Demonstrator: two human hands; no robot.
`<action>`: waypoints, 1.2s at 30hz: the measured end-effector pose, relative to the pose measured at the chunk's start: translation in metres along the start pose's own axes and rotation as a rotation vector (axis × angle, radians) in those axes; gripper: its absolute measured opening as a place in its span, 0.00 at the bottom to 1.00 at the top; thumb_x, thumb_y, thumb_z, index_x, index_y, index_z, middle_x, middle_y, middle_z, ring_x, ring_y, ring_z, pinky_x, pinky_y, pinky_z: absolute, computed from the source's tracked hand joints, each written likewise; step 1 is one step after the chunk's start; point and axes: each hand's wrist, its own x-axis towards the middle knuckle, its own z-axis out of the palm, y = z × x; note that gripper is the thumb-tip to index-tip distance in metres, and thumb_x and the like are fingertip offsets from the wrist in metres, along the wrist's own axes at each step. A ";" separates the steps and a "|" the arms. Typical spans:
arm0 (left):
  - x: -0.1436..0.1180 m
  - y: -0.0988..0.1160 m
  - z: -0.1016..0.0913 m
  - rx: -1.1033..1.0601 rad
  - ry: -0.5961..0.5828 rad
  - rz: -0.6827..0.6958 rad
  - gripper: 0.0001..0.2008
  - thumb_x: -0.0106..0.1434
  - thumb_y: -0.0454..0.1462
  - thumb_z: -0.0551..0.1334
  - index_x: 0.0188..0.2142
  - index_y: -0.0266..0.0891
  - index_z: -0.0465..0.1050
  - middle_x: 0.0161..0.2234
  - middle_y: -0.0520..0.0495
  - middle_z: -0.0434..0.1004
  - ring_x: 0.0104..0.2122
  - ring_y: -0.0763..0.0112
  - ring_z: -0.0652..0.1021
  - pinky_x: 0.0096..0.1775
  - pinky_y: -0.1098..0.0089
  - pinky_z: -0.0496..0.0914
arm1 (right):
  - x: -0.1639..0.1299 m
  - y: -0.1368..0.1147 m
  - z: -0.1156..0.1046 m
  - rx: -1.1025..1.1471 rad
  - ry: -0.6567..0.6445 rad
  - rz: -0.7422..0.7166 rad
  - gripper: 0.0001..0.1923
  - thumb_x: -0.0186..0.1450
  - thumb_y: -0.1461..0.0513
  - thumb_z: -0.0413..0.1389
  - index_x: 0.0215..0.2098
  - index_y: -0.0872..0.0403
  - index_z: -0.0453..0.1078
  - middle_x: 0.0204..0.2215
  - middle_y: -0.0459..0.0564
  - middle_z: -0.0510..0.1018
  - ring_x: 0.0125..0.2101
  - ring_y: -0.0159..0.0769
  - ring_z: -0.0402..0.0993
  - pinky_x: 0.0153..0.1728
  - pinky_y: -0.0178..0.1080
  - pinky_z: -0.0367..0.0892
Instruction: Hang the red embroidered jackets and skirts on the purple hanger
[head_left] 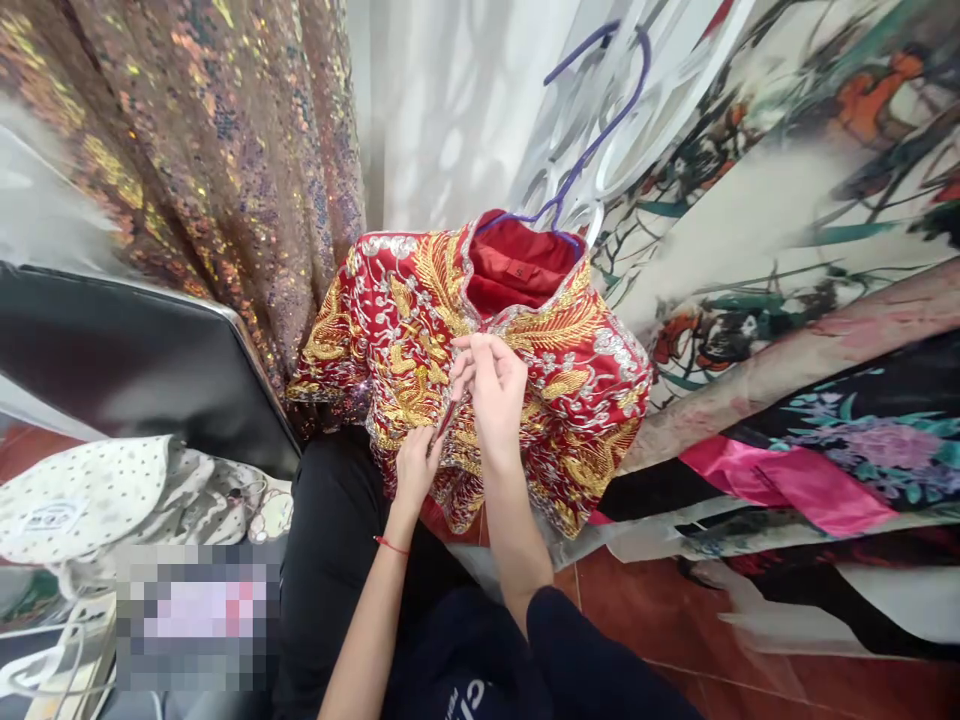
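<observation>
A red jacket (570, 390) with gold and silver embroidery hangs in front of me on a purple hanger (641, 75). Its stand collar is open at the top, showing the red lining and a small label (519, 270). My left hand (417, 462) has its fingers closed on the jacket's front edge, at mid-chest. Just below the collar, my right hand (495, 385) is pinched together against the front opening. Whatever sits between those fingertips is too small to make out.
Sequined fabric (247, 130) hangs at the left, above a black chair back (142, 350). A dotted cloth bag (90, 490) and a white cable (45, 670) lie at lower left. Printed garments (750, 200) hang along the right, over a red tiled floor (637, 610).
</observation>
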 end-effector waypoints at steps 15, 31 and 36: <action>0.018 0.001 -0.010 -0.016 -0.035 -0.006 0.14 0.69 0.45 0.56 0.29 0.43 0.64 0.29 0.47 0.71 0.30 0.64 0.72 0.36 0.66 0.66 | 0.014 -0.001 -0.017 -0.230 0.051 -0.012 0.20 0.68 0.47 0.55 0.29 0.52 0.72 0.17 0.40 0.71 0.14 0.25 0.63 0.19 0.32 0.57; 0.220 0.092 -0.170 0.183 0.344 0.465 0.17 0.72 0.44 0.54 0.55 0.41 0.70 0.56 0.40 0.75 0.59 0.59 0.70 0.62 0.56 0.61 | 0.029 -0.035 -0.177 -1.159 0.155 -0.602 0.21 0.70 0.48 0.53 0.53 0.52 0.70 0.44 0.54 0.79 0.43 0.43 0.75 0.46 0.43 0.67; 0.230 0.100 -0.172 0.139 0.381 0.454 0.13 0.72 0.45 0.56 0.34 0.42 0.73 0.34 0.48 0.80 0.39 0.66 0.77 0.51 0.63 0.66 | 0.040 -0.019 -0.184 -1.077 0.333 -0.676 0.20 0.72 0.47 0.49 0.39 0.54 0.73 0.32 0.51 0.79 0.32 0.38 0.76 0.37 0.38 0.67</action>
